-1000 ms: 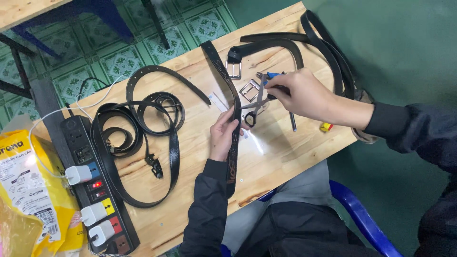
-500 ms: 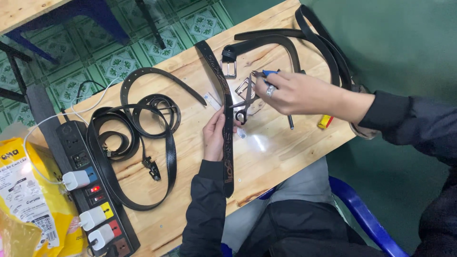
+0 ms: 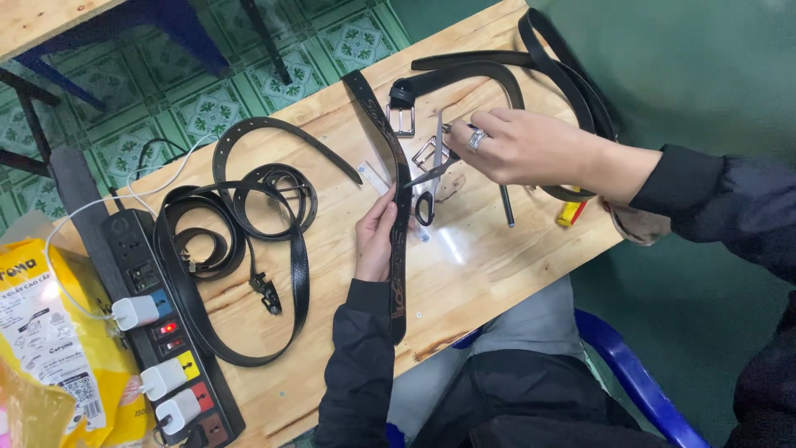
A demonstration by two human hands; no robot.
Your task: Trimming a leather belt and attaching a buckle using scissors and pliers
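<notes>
Since the earlier frames, the right hand [image 3: 518, 149] had drawn back a little from the far edge toward the loose metal buckle [image 3: 429, 153], while the left hand [image 3: 376, 236] had slid along the dark strap [image 3: 396, 207] and stayed pressed on it. That strap lay straight across the bench [image 3: 489, 265], from near the far edge almost to the near one. The left fingers [image 3: 383, 217] were curled lightly against the strap's side, pinning it flat rather than gripping around it. The right fingers were pinched nearly closed; they seemed to hold a thin tool or pin by the buckle, though what exactly could not be told.

Judging by its look, the strap would be light, limp along its length yet fairly stiff across its width, so it should be taken by both edges near the working end, with the other hand steadying the rest. The buckle looked small, hard and likely to skid on the smooth wood.

Scissors [image 3: 429, 178] lay open just beside the strap, blades toward the right hand, a hazard for knuckles. Coiled belts [image 3: 240, 224] filled the left side and more belts [image 3: 539, 58] crowded the far corner. Open wood remained toward the near right edge, close to the drop.
</notes>
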